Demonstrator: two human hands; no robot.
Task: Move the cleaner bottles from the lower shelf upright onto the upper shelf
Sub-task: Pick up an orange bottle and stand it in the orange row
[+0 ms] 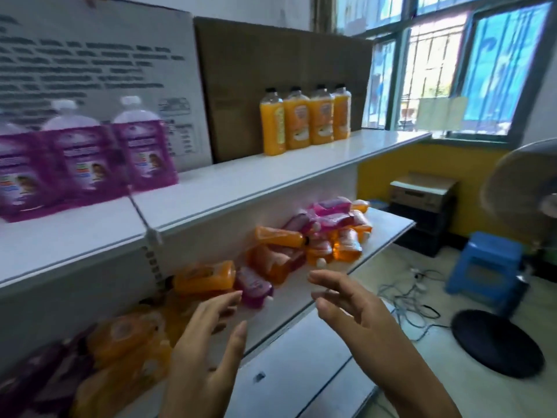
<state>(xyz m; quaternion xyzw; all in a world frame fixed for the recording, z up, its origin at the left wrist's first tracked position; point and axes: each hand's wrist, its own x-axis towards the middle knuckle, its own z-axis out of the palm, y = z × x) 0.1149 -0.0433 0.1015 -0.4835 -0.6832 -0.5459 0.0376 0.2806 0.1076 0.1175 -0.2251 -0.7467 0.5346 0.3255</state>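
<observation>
Several orange and purple cleaner bottles lie on their sides on the lower shelf [388, 233], in a heap at the far end [325, 233] and more at the near end [120, 351]. An orange bottle [205, 277] and a purple bottle [253, 286] lie just beyond my hands. On the upper shelf [241, 188] stand purple bottles [141, 152] at the left and several orange bottles [304, 120] further along. My left hand [208, 351] and my right hand [352, 315] hover open in front of the lower shelf, holding nothing.
Cardboard boxes [271, 70] stand behind the upper-shelf bottles. To the right on the floor are a standing fan [497, 342], a blue stool [485, 267], tangled cables [413, 300] and a printer [422, 194]. A lower white shelf [301, 372] sticks out below my hands.
</observation>
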